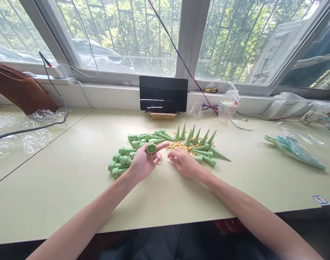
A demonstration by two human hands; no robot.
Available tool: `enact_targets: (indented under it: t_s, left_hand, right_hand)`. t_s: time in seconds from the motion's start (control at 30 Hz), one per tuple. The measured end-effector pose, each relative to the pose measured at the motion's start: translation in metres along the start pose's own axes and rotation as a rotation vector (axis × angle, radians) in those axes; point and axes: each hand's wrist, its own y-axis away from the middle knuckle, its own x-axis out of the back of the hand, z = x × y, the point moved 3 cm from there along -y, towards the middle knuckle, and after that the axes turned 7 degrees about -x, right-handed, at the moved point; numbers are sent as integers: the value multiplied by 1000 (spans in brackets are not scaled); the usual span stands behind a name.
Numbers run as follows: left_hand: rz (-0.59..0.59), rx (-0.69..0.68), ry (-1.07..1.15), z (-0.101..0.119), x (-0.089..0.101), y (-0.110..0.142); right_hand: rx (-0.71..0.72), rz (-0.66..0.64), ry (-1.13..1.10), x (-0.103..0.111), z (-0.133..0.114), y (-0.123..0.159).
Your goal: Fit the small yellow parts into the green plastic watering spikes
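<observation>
My left hand (142,163) is palm up and closed around a green plastic watering spike (151,147), its round hollow end facing me. My right hand (185,163) is knuckles up at the near edge of a pile of small yellow plastic pieces (178,145). Its fingers are curled together, and whatever is between the tips is hidden. More green spikes (121,159) lie heaped to the left of my left hand. Several upright spikes (196,137) stand point up behind the pile, and other spikes (208,159) lie beside my right hand.
A black tablet (163,90) leans at the back on a cardboard stand (162,116). A bagged white container (228,104) and a coiled white cable (242,124) are at the right rear. A bag of green items (296,151) lies right; clear plastic wrapping (36,135) lies left.
</observation>
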Motion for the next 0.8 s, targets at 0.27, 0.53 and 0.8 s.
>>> enact_targets:
  t_s: [0.27,0.53,0.8]
  left_hand:
    - [-124,-25,-293,-1,-8,5]
    - [-162,-167,-509,-8,-7,2]
    - [-212,-221,-603,-9,-3,0]
  right_hand:
    - [36,57,-41,2,-2,0]
    - [46,104,-111,5,-5,-1]
    - [30,147,-147,6,-5,-1]
